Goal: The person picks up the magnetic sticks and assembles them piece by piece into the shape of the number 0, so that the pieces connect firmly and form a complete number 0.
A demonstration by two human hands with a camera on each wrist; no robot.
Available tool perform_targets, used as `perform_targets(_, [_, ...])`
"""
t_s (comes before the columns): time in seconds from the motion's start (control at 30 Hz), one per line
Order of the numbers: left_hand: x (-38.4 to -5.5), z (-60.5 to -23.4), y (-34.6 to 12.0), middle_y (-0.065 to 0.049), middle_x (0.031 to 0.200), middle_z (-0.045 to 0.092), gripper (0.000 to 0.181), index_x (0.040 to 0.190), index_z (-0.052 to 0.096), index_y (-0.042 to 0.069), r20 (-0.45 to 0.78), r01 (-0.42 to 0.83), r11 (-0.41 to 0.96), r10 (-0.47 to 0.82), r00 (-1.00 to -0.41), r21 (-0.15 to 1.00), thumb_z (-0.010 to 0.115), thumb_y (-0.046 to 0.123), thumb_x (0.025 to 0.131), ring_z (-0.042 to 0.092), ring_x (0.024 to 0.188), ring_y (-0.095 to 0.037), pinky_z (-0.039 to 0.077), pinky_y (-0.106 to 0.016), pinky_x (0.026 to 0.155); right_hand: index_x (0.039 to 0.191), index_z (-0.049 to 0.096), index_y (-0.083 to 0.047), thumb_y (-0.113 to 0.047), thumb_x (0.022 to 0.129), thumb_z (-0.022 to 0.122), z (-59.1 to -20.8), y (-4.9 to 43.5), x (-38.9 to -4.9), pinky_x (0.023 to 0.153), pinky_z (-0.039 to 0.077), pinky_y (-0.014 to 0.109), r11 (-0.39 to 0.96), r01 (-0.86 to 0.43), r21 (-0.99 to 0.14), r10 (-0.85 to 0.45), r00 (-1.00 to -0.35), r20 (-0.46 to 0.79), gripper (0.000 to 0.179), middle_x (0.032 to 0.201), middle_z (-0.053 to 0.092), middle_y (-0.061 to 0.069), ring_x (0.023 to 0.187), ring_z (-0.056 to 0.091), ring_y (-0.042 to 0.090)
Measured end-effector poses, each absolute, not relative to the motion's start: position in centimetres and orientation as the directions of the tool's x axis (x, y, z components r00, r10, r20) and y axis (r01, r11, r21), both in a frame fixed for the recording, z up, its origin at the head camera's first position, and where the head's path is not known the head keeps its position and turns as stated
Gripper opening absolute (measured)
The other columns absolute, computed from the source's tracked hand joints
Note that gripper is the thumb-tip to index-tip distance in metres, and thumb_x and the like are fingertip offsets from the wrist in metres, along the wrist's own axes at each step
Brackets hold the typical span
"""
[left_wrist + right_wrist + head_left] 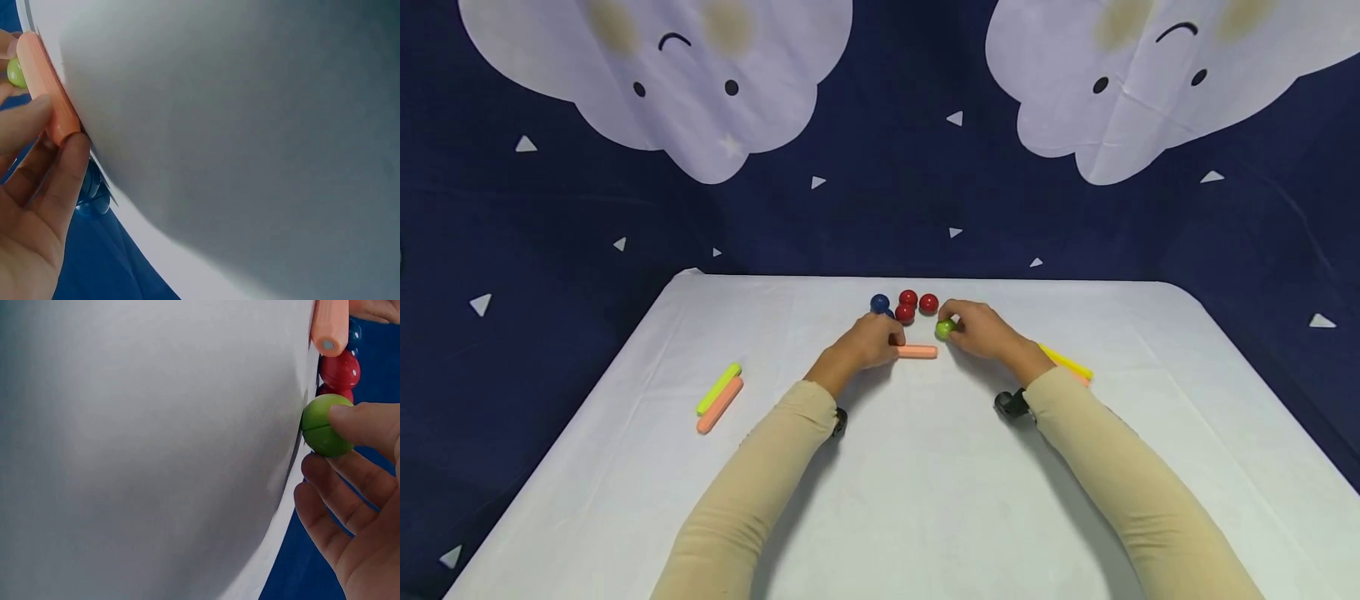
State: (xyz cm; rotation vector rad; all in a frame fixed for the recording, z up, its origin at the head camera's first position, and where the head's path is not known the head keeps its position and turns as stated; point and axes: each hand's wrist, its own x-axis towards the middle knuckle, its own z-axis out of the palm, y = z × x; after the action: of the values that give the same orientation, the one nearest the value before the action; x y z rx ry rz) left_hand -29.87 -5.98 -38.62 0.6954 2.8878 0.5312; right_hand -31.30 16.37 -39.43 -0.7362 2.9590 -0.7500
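In the head view my left hand (871, 340) pinches one end of an orange highlighter (917, 352), which lies sideways near the far part of the table. The left wrist view shows the thumb and fingertips on this highlighter (47, 87). To its right, my right hand (981, 329) holds a small green ball (945, 329). A seam runs round the ball (326, 425) in the right wrist view, where the thumb presses its side. Red balls (907, 298) sit just beyond, between the hands. Blue balls (880, 302) are behind the left hand, one partly hidden.
Left on the white table (910, 500) lie a yellow-green highlighter (718, 389) and an orange highlighter (720, 406), side by side. Past the right wrist are a yellow highlighter (1066, 362) and an orange one, partly covered by the sleeve. A dark blue cloth (880, 225) hangs behind.
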Motion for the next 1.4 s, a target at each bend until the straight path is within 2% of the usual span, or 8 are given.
perform_targets(0.1, [-29.8,-38.7,-6.0,-0.005,0.093,0.073,0.011,0.098,0.075,0.010,-0.030,0.427,0.827,0.469,-0.883,0.365,0.072,0.008,0.087,0.060,0.085,-0.017,0.051,-0.030,0.083,0.113,0.062,-0.006,-0.004,0.089,0.066,-39.4,16.8,-31.2,0.093,0.052,0.046,0.780,-0.408,-0.475,-0.421,-0.903,0.084,0.024,0.114,0.069,0.013,0.102,0.064,0.029])
perform_targets(0.3, [-29.7,-38.6,-6.2,-0.004,0.094,0.072,0.014,0.099,0.075,0.009,-0.033,0.411,0.826,0.457,-0.889,0.386,0.074,0.006,0.085,0.059,0.086,-0.016,0.051,-0.030,0.083,0.129,0.061,-0.005,-0.006,0.090,0.067,-39.4,17.8,-31.2,0.086,0.053,0.041,0.774,-0.361,-0.520,-0.400,-0.916,0.040,0.039,0.122,0.066,0.017,0.100,0.064,0.028])
perform_targets(0.4, [-29.7,-38.4,-6.4,-0.004,0.095,0.072,0.016,0.100,0.074,0.009,-0.018,0.406,0.819,0.451,-0.892,0.406,0.074,0.006,0.085,0.060,0.087,-0.016,0.052,-0.030,0.085,0.127,0.063,-0.004,-0.007,0.090,0.066,-39.2,18.0,-31.2,0.081,0.054,0.036,0.777,-0.323,-0.541,-0.376,-0.926,0.012,0.037,0.124,0.065,0.017,0.099,0.063,0.027])
perform_targets(0.5, [-29.8,-38.1,-6.6,-0.005,0.096,0.073,0.017,0.101,0.075,0.008,0.014,0.406,0.810,0.442,-0.897,0.424,0.074,0.006,0.084,0.060,0.087,-0.017,0.052,-0.031,0.085,0.126,0.064,-0.004,-0.007,0.090,0.066,-39.2,17.9,-31.1,0.081,0.054,0.035,0.780,-0.309,-0.544,-0.376,-0.926,-0.013,0.036,0.126,0.064,0.018,0.100,0.063,0.027])
perform_targets(0.77, [-29.7,-37.3,-6.6,-0.006,0.099,0.074,0.018,0.103,0.075,0.008,0.056,0.402,0.813,0.419,-0.906,0.421,0.073,0.007,0.085,0.062,0.091,-0.019,0.052,-0.033,0.087,0.121,0.064,-0.005,-0.006,0.089,0.068,-39.1,17.6,-30.7,0.087,0.055,0.039,0.758,-0.340,-0.557,-0.420,-0.908,-0.017,0.032,0.124,0.066,0.018,0.103,0.065,0.029])
perform_targets(1.2, [-30.1,-37.6,-6.5,-0.006,0.100,0.074,0.019,0.105,0.076,0.008,0.001,0.350,0.819,0.393,-0.920,0.454,0.073,0.009,0.086,0.061,0.092,-0.019,0.051,-0.032,0.087,0.120,0.063,-0.005,-0.010,0.089,0.069,-39.2,17.8,-30.5,0.084,0.055,0.037,0.747,-0.332,-0.575,-0.421,-0.907,-0.024,0.032,0.123,0.066,0.019,0.102,0.065,0.029])
perform_targets(1.4, [-30.2,-37.8,-6.0,-0.006,0.103,0.074,0.020,0.107,0.076,0.008,-0.005,0.382,0.805,0.431,-0.902,0.454,0.074,0.010,0.087,0.064,0.095,-0.018,0.052,-0.032,0.089,0.115,0.065,-0.006,-0.011,0.087,0.072,-39.4,17.7,-30.3,0.084,0.055,0.038,0.717,-0.350,-0.602,-0.443,-0.897,-0.006,0.030,0.118,0.068,0.018,0.099,0.067,0.028])
